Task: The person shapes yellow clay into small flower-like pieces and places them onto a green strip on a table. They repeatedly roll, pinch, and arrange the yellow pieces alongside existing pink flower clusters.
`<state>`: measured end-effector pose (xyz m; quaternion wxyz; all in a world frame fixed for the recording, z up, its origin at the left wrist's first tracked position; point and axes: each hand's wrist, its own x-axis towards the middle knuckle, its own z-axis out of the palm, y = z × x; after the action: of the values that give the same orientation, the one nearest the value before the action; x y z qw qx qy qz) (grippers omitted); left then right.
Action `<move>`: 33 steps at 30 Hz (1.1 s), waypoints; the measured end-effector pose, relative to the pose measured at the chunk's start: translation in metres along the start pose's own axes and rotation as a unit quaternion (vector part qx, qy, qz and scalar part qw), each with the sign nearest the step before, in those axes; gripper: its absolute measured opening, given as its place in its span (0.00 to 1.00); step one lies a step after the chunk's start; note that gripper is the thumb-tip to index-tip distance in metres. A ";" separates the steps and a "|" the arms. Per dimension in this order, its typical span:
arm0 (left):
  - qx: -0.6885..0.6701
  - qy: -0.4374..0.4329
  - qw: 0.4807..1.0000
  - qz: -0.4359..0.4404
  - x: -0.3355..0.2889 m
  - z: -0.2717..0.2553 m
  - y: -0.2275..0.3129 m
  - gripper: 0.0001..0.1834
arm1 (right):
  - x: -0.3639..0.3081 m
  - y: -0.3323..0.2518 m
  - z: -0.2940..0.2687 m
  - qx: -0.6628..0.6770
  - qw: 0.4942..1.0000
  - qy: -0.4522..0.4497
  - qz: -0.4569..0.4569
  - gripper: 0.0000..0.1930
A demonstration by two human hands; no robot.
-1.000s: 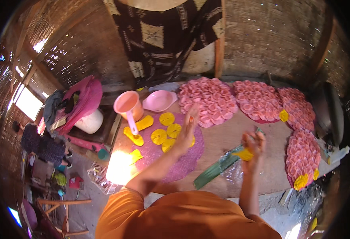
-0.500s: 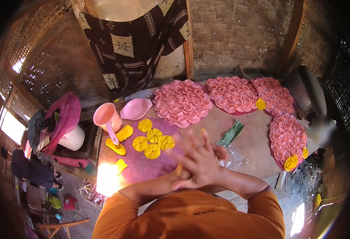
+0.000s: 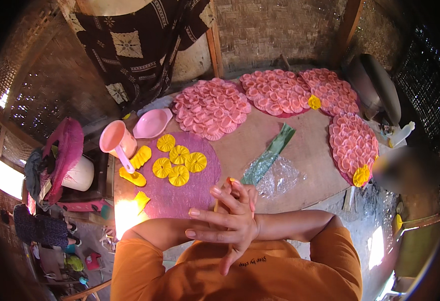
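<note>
My two hands are pressed together in front of my chest. My right hand (image 3: 236,218) lies over the left, its fingers stretched out and spread to the left and its thumb pointing down. Most of my left hand (image 3: 252,194) is hidden behind it; only a few fingers show. A small orange-yellow bit (image 3: 232,179) shows at the fingertips, and what lies between the palms is hidden. Left of the hands, several yellow pleated discs (image 3: 179,175) lie on a round purple mat (image 3: 205,145). Beyond the hands lie a green strip (image 3: 265,160) and crumpled clear plastic (image 3: 280,178).
Yellow lumps (image 3: 132,177), a pink mug (image 3: 115,138) and a pink dish (image 3: 152,124) stand at the table's left. Round mats of pink cupped pieces (image 3: 212,108) line the back and right. A yellow pleated piece (image 3: 361,175) lies on the right one. A dark pan (image 3: 375,88) leans behind.
My view has shifted, so the table sits higher and further left. My right hand has turned: its fingers now point left with the thumb down. The palms stay together.
</note>
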<state>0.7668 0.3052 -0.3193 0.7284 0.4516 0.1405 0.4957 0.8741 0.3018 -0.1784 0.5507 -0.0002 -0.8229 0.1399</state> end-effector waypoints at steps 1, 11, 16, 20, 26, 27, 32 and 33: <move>-0.019 -0.045 0.998 -0.033 -0.002 0.002 0.001 0.46 | -0.002 -0.001 0.001 -0.013 1.000 0.014 -0.011 0.45; -0.421 0.033 0.896 -0.133 0.045 -0.045 -0.006 0.41 | -0.048 0.084 0.011 -0.086 0.948 0.016 0.307 0.33; -0.340 0.046 0.925 -0.166 0.031 -0.064 0.008 0.43 | -0.146 0.139 -0.062 -0.366 0.774 -0.181 0.484 0.27; -0.326 0.094 0.918 -0.205 0.016 -0.070 0.008 0.44 | -0.167 0.117 -0.087 -0.541 0.710 -0.242 0.380 0.19; -0.330 0.173 0.893 -0.252 0.027 -0.070 -0.013 0.43 | -0.058 0.063 -0.091 -0.227 0.742 -0.014 0.631 0.21; -0.315 0.158 0.903 -0.246 0.035 -0.068 -0.017 0.44 | -0.040 0.048 -0.097 -0.144 0.756 0.030 0.637 0.23; -0.311 0.152 0.901 -0.261 0.082 -0.049 -0.029 0.43 | 0.004 -0.003 -0.101 0.115 0.768 0.083 0.625 0.30; -0.292 0.119 0.916 -0.250 0.089 -0.044 -0.030 0.42 | 0.003 -0.007 -0.097 0.143 0.780 0.096 0.602 0.30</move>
<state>0.7981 0.4009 -0.3461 0.9058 0.1069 0.1839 0.3663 0.9620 0.3176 -0.1397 0.4242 -0.4304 -0.5688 0.5579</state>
